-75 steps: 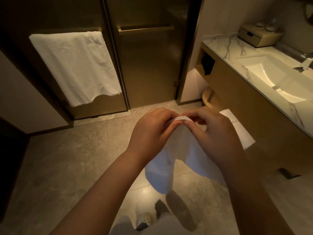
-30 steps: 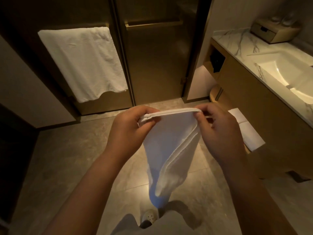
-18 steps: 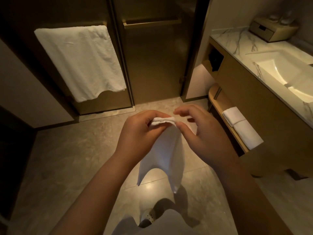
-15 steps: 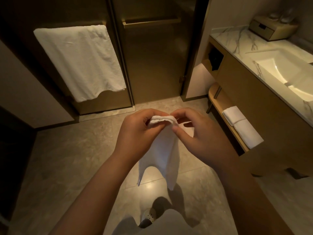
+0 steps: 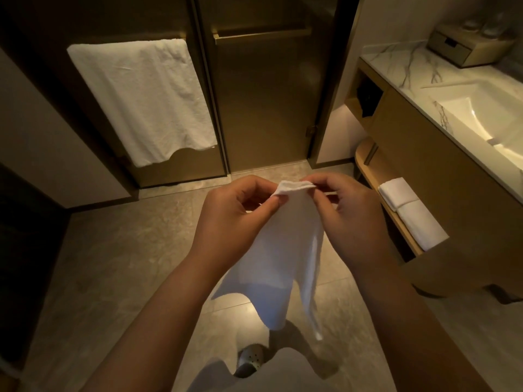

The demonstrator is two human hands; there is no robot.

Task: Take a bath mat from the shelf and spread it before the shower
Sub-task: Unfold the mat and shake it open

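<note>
Left hand [image 5: 235,219] and right hand [image 5: 351,219] pinch the bunched top edge of a bath mat [image 5: 283,256]; its folds hide its full shape.

One head-worn camera looks forward and down (wide-angle, edges bowed), close over both forearms, facing the shower door [image 5: 266,97] across the floor [image 5: 119,264], vanity [image 5: 441,171] at right.
</note>
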